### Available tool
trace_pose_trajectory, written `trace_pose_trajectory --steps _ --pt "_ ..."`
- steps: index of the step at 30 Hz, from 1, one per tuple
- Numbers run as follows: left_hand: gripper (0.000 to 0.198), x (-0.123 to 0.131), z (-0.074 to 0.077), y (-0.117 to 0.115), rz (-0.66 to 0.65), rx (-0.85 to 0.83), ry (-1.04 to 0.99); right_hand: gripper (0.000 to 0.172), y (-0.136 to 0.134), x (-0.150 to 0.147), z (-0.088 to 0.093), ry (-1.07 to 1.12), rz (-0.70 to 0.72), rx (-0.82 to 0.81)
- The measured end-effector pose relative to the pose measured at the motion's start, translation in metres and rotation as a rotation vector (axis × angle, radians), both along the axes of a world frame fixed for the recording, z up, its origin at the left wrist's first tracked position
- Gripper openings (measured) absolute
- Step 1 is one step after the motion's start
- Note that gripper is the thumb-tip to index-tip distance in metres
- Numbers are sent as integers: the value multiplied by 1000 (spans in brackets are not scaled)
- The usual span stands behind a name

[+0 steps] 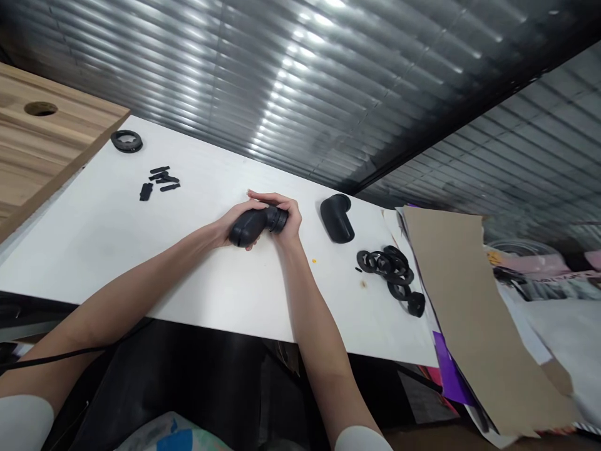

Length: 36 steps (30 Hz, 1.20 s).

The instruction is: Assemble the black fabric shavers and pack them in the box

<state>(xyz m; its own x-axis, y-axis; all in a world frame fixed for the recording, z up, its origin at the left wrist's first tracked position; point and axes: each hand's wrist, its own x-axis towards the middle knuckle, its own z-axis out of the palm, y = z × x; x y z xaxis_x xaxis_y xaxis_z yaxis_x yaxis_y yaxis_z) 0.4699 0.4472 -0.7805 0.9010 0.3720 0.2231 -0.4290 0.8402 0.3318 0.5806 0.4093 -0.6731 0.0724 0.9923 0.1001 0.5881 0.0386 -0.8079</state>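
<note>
Center frame, stiff, light-looking black plastic pipe elbow, barrel in left hand, collar in right hand, fingers wrapped closed around it.

A white tabletop carries a black ring and short black strips at upper left, a black elbow fitting right of centre, and a heap of black rings toward the right, just beside a brown cardboard sheet.
</note>
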Motion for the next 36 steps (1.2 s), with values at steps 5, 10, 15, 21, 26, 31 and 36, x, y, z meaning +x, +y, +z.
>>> trace_pose_trajectory --steps 5,10,15,21,26,31,36 --pt "34 0 1 1 5 -5 -25 39 -2 -12 11 -103 -41 -116" --pt "34 2 -1 2 -7 -11 -54 40 -3 -13 17 -161 -98 -149" --pt "30 7 -3 3 -7 -6 -75 37 -3 -7 16 -160 -121 -162" --pt "23 7 -1 3 10 -12 -133 37 -3 -7 19 -169 -145 -180" --pt "26 3 3 3 14 6 -49 34 -2 -7 22 -147 -134 -167" --pt "22 -1 8 1 51 0 -21 35 -2 -6 17 -136 -174 -121" --pt "21 -2 8 1 6 6 -1 38 -2 -10 13 -124 -167 -136"
